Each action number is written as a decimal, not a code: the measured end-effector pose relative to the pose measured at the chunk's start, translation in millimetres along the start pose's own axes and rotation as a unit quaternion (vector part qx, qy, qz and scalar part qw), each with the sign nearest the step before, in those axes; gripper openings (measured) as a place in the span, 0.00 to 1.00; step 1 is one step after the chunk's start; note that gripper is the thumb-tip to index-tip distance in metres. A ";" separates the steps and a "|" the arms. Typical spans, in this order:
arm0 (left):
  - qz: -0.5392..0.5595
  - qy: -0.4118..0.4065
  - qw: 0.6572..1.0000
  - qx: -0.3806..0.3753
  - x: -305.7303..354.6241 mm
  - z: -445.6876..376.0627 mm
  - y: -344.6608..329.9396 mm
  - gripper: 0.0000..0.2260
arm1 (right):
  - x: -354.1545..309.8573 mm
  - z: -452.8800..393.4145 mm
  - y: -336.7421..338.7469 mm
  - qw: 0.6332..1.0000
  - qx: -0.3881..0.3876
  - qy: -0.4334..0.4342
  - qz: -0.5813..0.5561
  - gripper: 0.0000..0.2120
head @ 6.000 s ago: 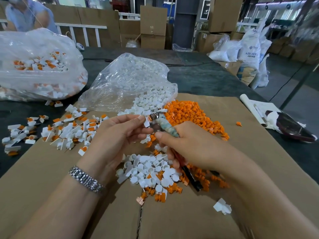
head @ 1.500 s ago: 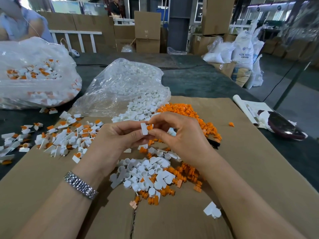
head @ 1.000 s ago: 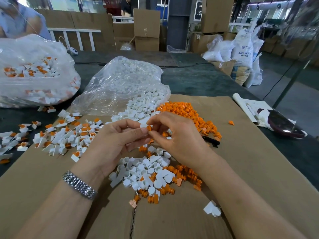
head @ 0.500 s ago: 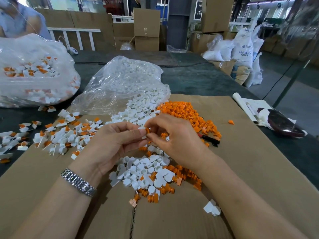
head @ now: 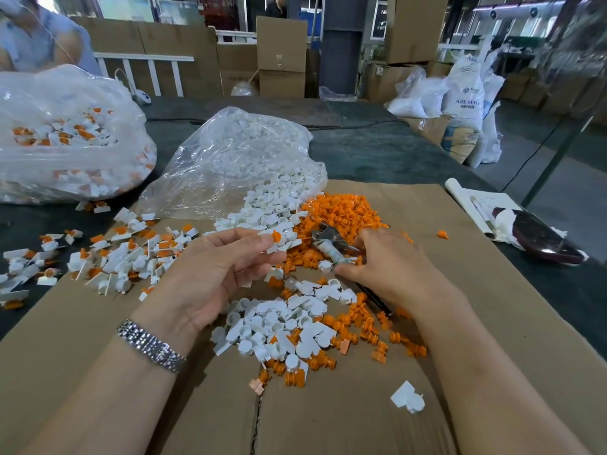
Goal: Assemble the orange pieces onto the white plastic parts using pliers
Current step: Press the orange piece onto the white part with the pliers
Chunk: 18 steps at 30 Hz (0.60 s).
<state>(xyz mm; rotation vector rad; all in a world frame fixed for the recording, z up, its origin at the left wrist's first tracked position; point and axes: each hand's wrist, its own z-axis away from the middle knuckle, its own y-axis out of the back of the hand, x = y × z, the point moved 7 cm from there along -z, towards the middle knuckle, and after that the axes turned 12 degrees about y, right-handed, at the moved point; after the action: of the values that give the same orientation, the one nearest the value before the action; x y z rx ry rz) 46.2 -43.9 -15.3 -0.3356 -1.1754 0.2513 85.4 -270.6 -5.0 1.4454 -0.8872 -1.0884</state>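
Orange plug seated in a small white plastic part sits pinched in the left hand's grip, presented toward the metal pliers the right hand grasps over the cardboard-covered table, likely for pressing it home.

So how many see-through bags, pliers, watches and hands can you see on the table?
Clear plastic bags of parts: 2
Metal pliers with a wrapped handle: 1
Silver metal wristwatch: 1
Hands: 2, left hand, right hand
Total: 6
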 end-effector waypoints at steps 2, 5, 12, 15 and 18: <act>0.000 -0.005 1.000 0.006 0.4 0.5 1.1 0.10 | -2.8 0.2 -0.2 1.000 -0.005 0.005 0.010 0.28; 0.000 -0.010 1.000 0.011 0.7 1.0 1.6 0.11 | -7.6 2.5 3.2 1.000 0.002 0.016 0.004 0.19; -0.006 -0.043 0.999 0.016 5.1 3.1 -0.5 0.08 | -17.9 15.2 38.6 0.974 0.073 0.015 -0.212 0.11; 0.001 -0.063 0.998 0.015 8.6 5.4 0.1 0.05 | -35.2 23.4 40.2 0.941 -0.018 0.037 -0.335 0.12; 0.013 -0.078 0.997 0.012 11.5 7.3 -0.1 0.04 | -52.3 30.7 31.4 0.927 -0.112 0.049 -0.355 0.14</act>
<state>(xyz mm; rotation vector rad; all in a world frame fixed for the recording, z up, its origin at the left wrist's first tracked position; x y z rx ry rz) 43.6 -38.9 -2.9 -0.3146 -1.3211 0.3186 41.4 -235.7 33.8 1.6479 -0.1319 -1.5661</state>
